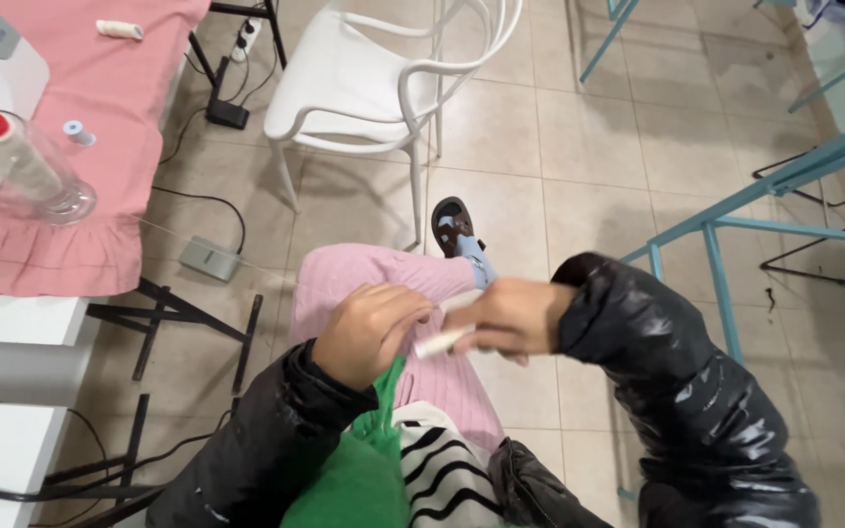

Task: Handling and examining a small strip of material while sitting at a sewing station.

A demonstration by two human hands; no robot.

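My left hand (372, 330) is closed over the top of a green piece of fabric (364, 460) that hangs down onto my lap. My right hand (511, 318) is blurred and grips a small white stick-like tool (442, 341), its tip close to my left fingers. Both arms wear a shiny black jacket. Under the hands lies my leg in pink ribbed trousers (374, 279), ending in a dark sandal (452, 223). A black-and-white striped cloth (447, 469) sits beside the green fabric.
A table with a pink cloth (100, 108) at the left holds a thread cone (14, 152) on a clear stand and small spools. A white plastic chair (374, 88) stands ahead. A grey foot pedal (209, 258) and cables lie on the tiled floor. Teal metal frames (735, 210) stand right.
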